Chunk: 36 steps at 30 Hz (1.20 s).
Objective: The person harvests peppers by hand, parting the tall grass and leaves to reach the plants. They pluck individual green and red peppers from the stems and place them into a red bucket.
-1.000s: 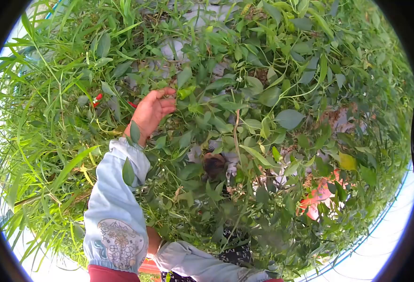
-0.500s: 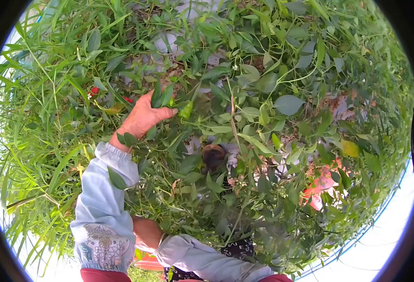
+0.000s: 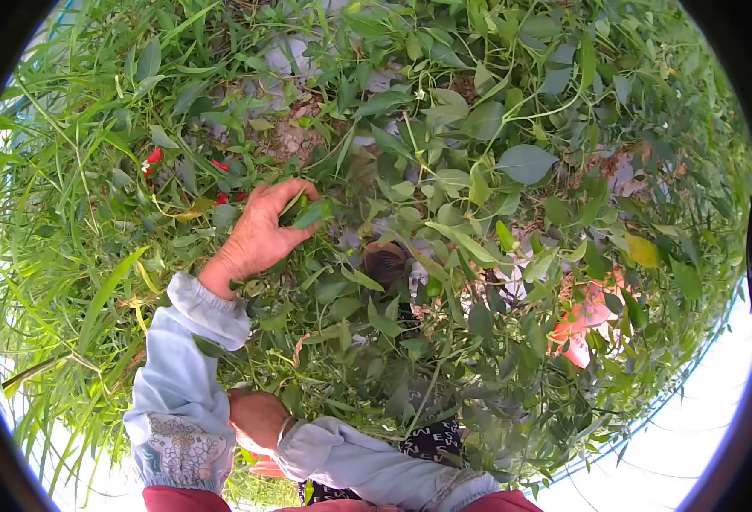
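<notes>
My left hand (image 3: 261,229) reaches into the leafy pepper plants, its thumb and fingers curled around a green pepper (image 3: 303,202) and a leaf in front of it. Only part of the pepper shows between the fingertips. Red peppers (image 3: 152,161) hang among the stems to the left of this hand, and another red pepper (image 3: 222,198) is just beside its knuckles. Lower down, my right hand (image 3: 259,420) is bent behind the left sleeve (image 3: 184,384). Its fingers are hidden there, so what it holds does not show.
Tall grass (image 3: 60,222) crowds the left side. Dense pepper foliage (image 3: 478,341) fills the middle and right, over pale ground sheeting (image 3: 290,55). A reddish-orange object (image 3: 585,324) shows through leaves at right. A dark shoe (image 3: 386,264) pokes out below the centre.
My left hand has shifted slightly down, and its fingers have come forward around the green pepper and leaf. The right hand has moved a little left. More red peppers show beside the left hand.
</notes>
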Each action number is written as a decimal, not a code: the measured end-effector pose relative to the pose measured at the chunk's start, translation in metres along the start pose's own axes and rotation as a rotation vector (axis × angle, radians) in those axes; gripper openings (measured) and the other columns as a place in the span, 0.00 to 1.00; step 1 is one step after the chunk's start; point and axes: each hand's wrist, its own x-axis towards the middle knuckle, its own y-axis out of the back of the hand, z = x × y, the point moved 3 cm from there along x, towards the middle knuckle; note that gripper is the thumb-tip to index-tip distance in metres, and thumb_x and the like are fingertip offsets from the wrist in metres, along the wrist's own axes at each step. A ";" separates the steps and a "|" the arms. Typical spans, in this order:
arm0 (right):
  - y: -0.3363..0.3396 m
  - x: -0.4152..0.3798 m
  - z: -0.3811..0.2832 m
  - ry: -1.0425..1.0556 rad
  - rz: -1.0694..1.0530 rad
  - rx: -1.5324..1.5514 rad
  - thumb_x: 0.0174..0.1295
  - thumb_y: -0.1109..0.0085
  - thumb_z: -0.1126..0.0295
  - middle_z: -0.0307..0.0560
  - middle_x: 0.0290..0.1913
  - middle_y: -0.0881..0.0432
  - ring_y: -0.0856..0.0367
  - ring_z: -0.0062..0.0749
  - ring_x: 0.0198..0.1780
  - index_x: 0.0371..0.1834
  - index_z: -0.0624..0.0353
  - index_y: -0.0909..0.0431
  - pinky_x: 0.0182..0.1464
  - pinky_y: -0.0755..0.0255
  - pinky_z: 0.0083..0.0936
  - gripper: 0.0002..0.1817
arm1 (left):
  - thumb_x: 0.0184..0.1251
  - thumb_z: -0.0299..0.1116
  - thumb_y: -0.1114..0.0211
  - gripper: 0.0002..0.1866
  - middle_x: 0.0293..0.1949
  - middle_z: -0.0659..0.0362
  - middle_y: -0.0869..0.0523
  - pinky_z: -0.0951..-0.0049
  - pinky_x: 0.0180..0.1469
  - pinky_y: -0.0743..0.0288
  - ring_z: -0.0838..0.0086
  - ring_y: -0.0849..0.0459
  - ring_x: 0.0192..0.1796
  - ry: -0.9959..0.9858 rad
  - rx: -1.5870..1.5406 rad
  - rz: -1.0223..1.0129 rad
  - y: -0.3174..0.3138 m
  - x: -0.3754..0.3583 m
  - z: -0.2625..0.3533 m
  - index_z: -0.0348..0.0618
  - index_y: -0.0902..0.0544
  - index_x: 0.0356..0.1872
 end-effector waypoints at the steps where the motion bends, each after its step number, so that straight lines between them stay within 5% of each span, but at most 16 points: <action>1: 0.000 0.000 -0.001 -0.018 -0.024 -0.026 0.48 0.47 0.72 0.60 0.29 0.22 0.22 0.55 0.31 0.33 0.65 0.25 0.34 0.27 0.42 0.10 | 0.52 0.22 0.35 0.17 0.38 0.63 0.22 0.79 0.48 0.31 0.82 0.26 0.41 0.122 -0.172 0.001 -0.001 -0.002 -0.003 0.43 0.27 0.44; 2: -0.003 0.001 0.000 -0.104 -0.106 -0.082 0.49 0.46 0.69 0.58 0.33 0.22 0.22 0.53 0.35 0.36 0.60 0.25 0.36 0.28 0.42 0.11 | 0.53 0.21 0.36 0.16 0.38 0.65 0.23 0.80 0.47 0.32 0.83 0.27 0.42 0.242 -0.340 0.007 -0.004 -0.004 -0.006 0.43 0.26 0.44; 7: 0.009 0.000 -0.006 -0.059 -0.030 0.076 0.48 0.45 0.69 0.58 0.32 0.22 0.22 0.53 0.35 0.34 0.60 0.25 0.37 0.28 0.42 0.10 | 0.53 0.21 0.36 0.15 0.37 0.67 0.23 0.82 0.46 0.32 0.84 0.28 0.40 0.175 -0.355 0.086 -0.012 -0.007 -0.003 0.43 0.26 0.43; 9: 0.007 0.000 -0.004 -0.084 -0.003 0.109 0.48 0.44 0.69 0.58 0.32 0.22 0.22 0.53 0.35 0.33 0.60 0.25 0.36 0.28 0.41 0.10 | 0.53 0.22 0.36 0.15 0.37 0.68 0.24 0.82 0.46 0.33 0.85 0.29 0.41 0.380 -0.536 0.132 -0.012 -0.007 -0.001 0.43 0.25 0.43; 11: 0.004 0.000 -0.004 -0.050 0.051 0.140 0.48 0.45 0.70 0.56 0.31 0.23 0.22 0.52 0.34 0.33 0.60 0.26 0.37 0.28 0.40 0.09 | 0.53 0.25 0.34 0.15 0.37 0.65 0.22 0.79 0.46 0.31 0.81 0.25 0.41 0.333 -0.410 0.085 -0.013 -0.004 0.000 0.43 0.25 0.43; 13: 0.002 0.002 -0.003 -0.052 -0.027 0.017 0.48 0.46 0.70 0.56 0.31 0.23 0.23 0.51 0.34 0.33 0.60 0.26 0.37 0.28 0.39 0.09 | 0.49 0.32 0.31 0.18 0.33 0.55 0.19 0.68 0.42 0.27 0.62 0.20 0.38 0.039 0.083 0.202 -0.011 0.000 0.012 0.46 0.24 0.43; 17: 0.005 0.003 -0.009 -0.038 -0.058 -0.122 0.49 0.46 0.70 0.54 0.31 0.25 0.22 0.48 0.34 0.33 0.59 0.26 0.37 0.27 0.37 0.08 | 0.50 0.37 0.32 0.18 0.33 0.52 0.18 0.63 0.41 0.26 0.56 0.20 0.38 0.072 0.164 0.165 -0.009 0.005 0.009 0.48 0.24 0.44; 19: 0.010 0.003 -0.014 -0.042 -0.044 -0.104 0.48 0.46 0.71 0.54 0.31 0.25 0.22 0.47 0.34 0.32 0.60 0.26 0.37 0.27 0.37 0.08 | 0.53 0.42 0.35 0.19 0.32 0.51 0.18 0.61 0.45 0.28 0.55 0.21 0.43 0.442 0.190 -0.104 -0.010 0.011 -0.009 0.48 0.23 0.44; 21: 0.015 0.003 -0.018 -0.045 -0.039 -0.083 0.48 0.45 0.71 0.54 0.31 0.25 0.22 0.46 0.34 0.32 0.60 0.26 0.36 0.27 0.36 0.08 | 0.54 0.46 0.38 0.19 0.34 0.51 0.19 0.61 0.47 0.28 0.54 0.22 0.45 0.493 0.269 -0.168 -0.010 0.019 -0.006 0.47 0.22 0.44; 23: 0.019 0.001 -0.019 -0.040 -0.116 -0.185 0.48 0.46 0.72 0.52 0.31 0.24 0.21 0.44 0.33 0.31 0.62 0.26 0.35 0.26 0.34 0.08 | 0.54 0.47 0.38 0.19 0.36 0.51 0.20 0.61 0.47 0.28 0.56 0.22 0.45 0.270 0.497 -0.179 -0.014 0.025 0.001 0.45 0.21 0.42; 28: 0.007 0.000 -0.013 0.018 -0.045 -0.214 0.48 0.45 0.72 0.50 0.28 0.25 0.21 0.43 0.31 0.31 0.63 0.27 0.34 0.26 0.35 0.08 | 0.47 0.41 0.33 0.19 0.42 0.54 0.24 0.57 0.53 0.35 0.62 0.26 0.49 0.137 0.763 -0.202 -0.015 0.024 0.021 0.45 0.21 0.41; 30: 0.012 -0.004 -0.019 0.038 -0.038 -0.240 0.49 0.45 0.71 0.49 0.27 0.25 0.21 0.43 0.30 0.32 0.62 0.28 0.33 0.27 0.35 0.08 | 0.44 0.35 0.33 0.19 0.43 0.54 0.26 0.55 0.58 0.39 0.60 0.29 0.53 -0.114 0.718 -0.064 -0.013 0.021 0.029 0.45 0.22 0.41; 34: 0.022 -0.005 -0.022 0.019 -0.009 -0.138 0.52 0.47 0.71 0.49 0.26 0.26 0.23 0.44 0.28 0.36 0.61 0.32 0.31 0.28 0.38 0.10 | 0.44 0.30 0.35 0.18 0.43 0.54 0.25 0.58 0.61 0.41 0.58 0.28 0.53 -0.216 0.562 0.029 0.015 0.028 0.058 0.43 0.23 0.41; 36: 0.019 -0.005 -0.023 0.025 -0.027 -0.152 0.55 0.48 0.70 0.50 0.26 0.26 0.23 0.45 0.28 0.39 0.60 0.34 0.30 0.29 0.39 0.11 | 0.44 0.26 0.38 0.17 0.45 0.53 0.23 0.61 0.63 0.43 0.57 0.29 0.55 -0.257 0.240 0.182 0.044 0.038 0.076 0.42 0.24 0.41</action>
